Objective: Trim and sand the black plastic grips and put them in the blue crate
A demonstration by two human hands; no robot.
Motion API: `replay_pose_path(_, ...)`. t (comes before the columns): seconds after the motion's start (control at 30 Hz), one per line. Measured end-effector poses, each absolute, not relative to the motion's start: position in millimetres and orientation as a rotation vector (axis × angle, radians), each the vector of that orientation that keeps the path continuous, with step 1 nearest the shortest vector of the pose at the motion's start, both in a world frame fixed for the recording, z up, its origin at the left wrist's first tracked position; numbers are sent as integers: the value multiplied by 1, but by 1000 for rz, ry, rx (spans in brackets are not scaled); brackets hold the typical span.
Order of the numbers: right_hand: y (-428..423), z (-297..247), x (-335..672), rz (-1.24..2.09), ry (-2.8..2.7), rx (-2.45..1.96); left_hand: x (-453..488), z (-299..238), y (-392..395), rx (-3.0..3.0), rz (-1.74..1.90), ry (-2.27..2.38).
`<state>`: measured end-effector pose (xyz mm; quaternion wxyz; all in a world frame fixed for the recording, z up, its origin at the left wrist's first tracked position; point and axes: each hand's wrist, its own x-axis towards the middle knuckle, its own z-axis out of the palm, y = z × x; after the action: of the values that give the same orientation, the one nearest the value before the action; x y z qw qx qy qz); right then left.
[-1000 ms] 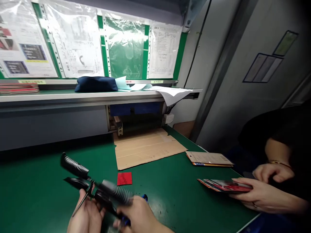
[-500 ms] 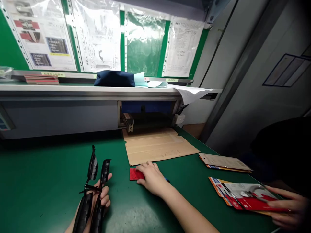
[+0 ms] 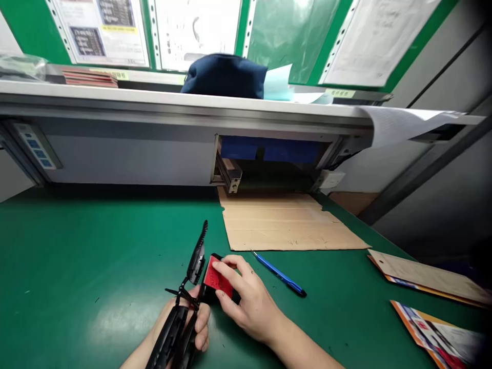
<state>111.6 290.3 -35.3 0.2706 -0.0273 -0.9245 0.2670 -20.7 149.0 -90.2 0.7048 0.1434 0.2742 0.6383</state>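
My left hand (image 3: 202, 324) grips black moulded plastic pieces (image 3: 168, 333), joined by a thin runner and standing up above the fingers. Beside them, my right hand (image 3: 253, 302) pinches a small red card (image 3: 214, 275) with dark marks on it. The card lies over one of the black pieces, whose dark edges show around it. Whether card and plastic are pressed together I cannot tell. A blue pen (image 3: 280, 274) rests on the green table just right of my right hand.
A flat cardboard sheet (image 3: 284, 225) lies ahead, below the shelf (image 3: 154, 110). On the right are carded packages (image 3: 438, 328) and a brown-backed stack (image 3: 426, 274). A dark blue pouch (image 3: 226, 77) and a pile of red cards (image 3: 90, 78) sit on the shelf.
My right hand has lifted the red card from the table and brought it to the black pieces in my left hand. The pen is now uncovered. My view has shifted; the co-worker's hand is gone from sight.
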Motion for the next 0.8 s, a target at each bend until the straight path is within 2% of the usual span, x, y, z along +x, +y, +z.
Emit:
replay_pose_path(0.13, 291, -43, 110, 570, -2583, 146, -15, -85, 148, 302, 1485, 694)
replay_pose_path(0.47, 292, -45, 114, 718, -2523, -39, -11, -80, 148, 291, 1465, 778)
replay_pose_path(0.8, 288, -45, 115, 733, -2554, 41, -10, -81, 149, 284, 1504, 823)
